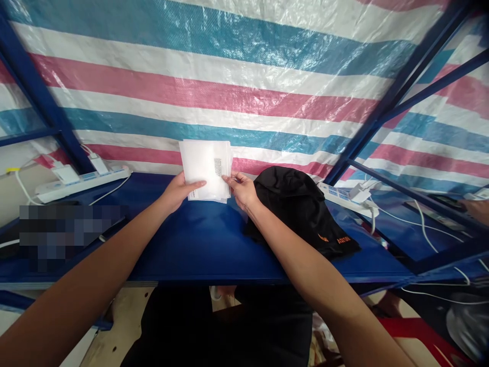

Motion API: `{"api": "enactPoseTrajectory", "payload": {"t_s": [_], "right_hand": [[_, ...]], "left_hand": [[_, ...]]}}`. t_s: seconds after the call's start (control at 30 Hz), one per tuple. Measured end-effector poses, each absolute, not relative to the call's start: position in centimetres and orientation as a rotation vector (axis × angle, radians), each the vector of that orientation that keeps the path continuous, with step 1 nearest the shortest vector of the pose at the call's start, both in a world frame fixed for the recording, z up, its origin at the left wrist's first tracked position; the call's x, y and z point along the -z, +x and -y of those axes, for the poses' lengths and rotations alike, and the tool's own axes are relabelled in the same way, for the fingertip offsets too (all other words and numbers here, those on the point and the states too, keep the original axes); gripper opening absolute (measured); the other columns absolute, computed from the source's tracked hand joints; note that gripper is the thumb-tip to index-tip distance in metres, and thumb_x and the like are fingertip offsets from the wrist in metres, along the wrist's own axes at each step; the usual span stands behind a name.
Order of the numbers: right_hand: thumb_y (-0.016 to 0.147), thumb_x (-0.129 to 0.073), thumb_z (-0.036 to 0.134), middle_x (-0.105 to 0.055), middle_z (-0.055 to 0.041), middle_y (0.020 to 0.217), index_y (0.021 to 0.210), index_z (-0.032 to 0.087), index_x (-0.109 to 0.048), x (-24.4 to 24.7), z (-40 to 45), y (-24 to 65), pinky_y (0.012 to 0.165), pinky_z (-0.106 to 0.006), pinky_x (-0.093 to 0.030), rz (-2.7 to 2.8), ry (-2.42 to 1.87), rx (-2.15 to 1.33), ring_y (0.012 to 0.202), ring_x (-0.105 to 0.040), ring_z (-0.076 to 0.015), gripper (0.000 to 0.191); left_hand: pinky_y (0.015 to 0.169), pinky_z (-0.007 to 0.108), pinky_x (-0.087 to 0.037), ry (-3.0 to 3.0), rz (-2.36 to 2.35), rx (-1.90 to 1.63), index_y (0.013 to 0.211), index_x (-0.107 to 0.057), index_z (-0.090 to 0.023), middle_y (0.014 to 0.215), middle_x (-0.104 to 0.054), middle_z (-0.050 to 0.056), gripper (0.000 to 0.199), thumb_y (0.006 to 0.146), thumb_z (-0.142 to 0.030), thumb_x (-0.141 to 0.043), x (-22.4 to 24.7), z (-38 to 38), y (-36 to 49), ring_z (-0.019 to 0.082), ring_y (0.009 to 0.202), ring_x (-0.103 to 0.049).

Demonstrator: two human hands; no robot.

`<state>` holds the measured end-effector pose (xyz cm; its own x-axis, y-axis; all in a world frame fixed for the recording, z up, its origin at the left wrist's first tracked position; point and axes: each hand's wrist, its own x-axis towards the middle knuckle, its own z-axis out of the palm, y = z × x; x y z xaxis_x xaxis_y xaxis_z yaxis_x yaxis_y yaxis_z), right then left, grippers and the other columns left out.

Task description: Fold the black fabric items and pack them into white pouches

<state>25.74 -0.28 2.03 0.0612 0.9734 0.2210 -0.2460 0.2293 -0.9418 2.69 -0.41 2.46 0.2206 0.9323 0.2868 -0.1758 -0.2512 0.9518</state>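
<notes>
A glossy blue table (214, 250) runs across the view. Towards its left end lie a white power strip (86, 184), a white cable (112, 192) and a dark item (57, 229), too blurred to identify. Right of the middle is a crumpled black cloth (294, 214) with orange lettering; just beyond it, another strip (346, 200) sits at a slant.

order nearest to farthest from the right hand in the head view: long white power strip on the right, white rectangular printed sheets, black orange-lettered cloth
1. White sheets: held by the right hand
2. Black cloth: just right of it
3. White power strip: farther right
</notes>
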Motion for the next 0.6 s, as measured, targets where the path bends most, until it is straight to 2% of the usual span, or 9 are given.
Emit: {"api": "enactPoseTrajectory", "payload": {"t_s": [0.1, 0.2, 0.33, 0.43, 0.53, 0.6], "right_hand": [[0.071, -0.097, 0.052, -0.084, -0.0062, 0.104, 0.107, 0.021, -0.075, -2.1, 0.1, 25.8, 0.092, -0.04, -0.067, 1.101, -0.871, -1.101, 0.101, -0.081, -0.0262, 0.052], [0.077, -0.093, 0.054, -0.084, -0.0065, 0.113, 0.111, 0.021, -0.074, -2.1, 0.3, 26.1, 0.091, -0.038, -0.068, 1.172, -0.927, -1.049, 0.101, -0.081, -0.0246, 0.051], [0.076, -0.097, 0.049, -0.083, -0.0085, 0.121, 0.12, 0.021, -0.075, -2.4, 1.0, 26.5, 0.079, -0.037, -0.07, 1.321, -1.018, -1.111, 0.098, -0.081, -0.0249, 0.056], [0.073, -0.1, 0.044, -0.083, -0.0098, 0.118, 0.119, 0.019, -0.074, -2.5, 1.2, 26.7, 0.072, -0.038, -0.072, 1.318, -0.992, -1.188, 0.093, -0.082, -0.0259, 0.058], [0.075, -0.099, 0.037, -0.084, -0.0067, 0.108, 0.122, 0.021, -0.073, -2.4, 0.9, 26.7, 0.075, -0.037, -0.071, 1.36, -0.972, -1.121, 0.09, -0.081, -0.0239, 0.057], [0.077, -0.097, 0.032, -0.084, -0.0052, 0.108, 0.122, 0.021, -0.073, -2.4, 0.8, 26.6, 0.083, -0.038, -0.07, 1.399, -0.955, -1.072, 0.094, -0.081, -0.0232, 0.053]], "left_hand": [[0.122, 0.059, -0.051, 1.442, -0.895, -1.066, 0.13, -0.081, -0.016, 0.14, -0.077, 0.019, 0.08, 0.061, -0.046, -0.107, -1.6, 0.0, 2.4, 0.043, 0.137, -0.069], [0.123, 0.06, -0.05, 1.448, -0.955, -1.111, 0.126, -0.082, -0.016, 0.137, -0.078, 0.018, 0.077, 0.059, -0.046, -0.108, -1.2, -0.2, 2.4, 0.044, 0.135, -0.07], [0.111, 0.061, -0.061, 1.368, -0.881, -1.157, 0.134, -0.077, -0.017, 0.139, -0.077, 0.018, 0.078, 0.067, -0.046, -0.106, -1.7, -0.1, 2.6, 0.042, 0.13, -0.073], [0.1, 0.058, -0.069, 1.351, -0.872, -1.13, 0.138, -0.073, -0.02, 0.144, -0.074, 0.018, 0.075, 0.073, -0.045, -0.102, -2.0, 0.0, 2.4, 0.04, 0.125, -0.075], [0.098, 0.055, -0.07, 1.367, -0.864, -1.138, 0.139, -0.072, -0.02, 0.145, -0.073, 0.017, 0.072, 0.078, -0.045, -0.1, -2.1, 0.0, 2.1, 0.038, 0.126, -0.075], [0.101, 0.055, -0.069, 1.378, -0.843, -1.156, 0.14, -0.071, -0.02, 0.146, -0.073, 0.016, 0.071, 0.08, -0.044, -0.098, -2.1, -0.1, 1.9, 0.038, 0.128, -0.074]]}}
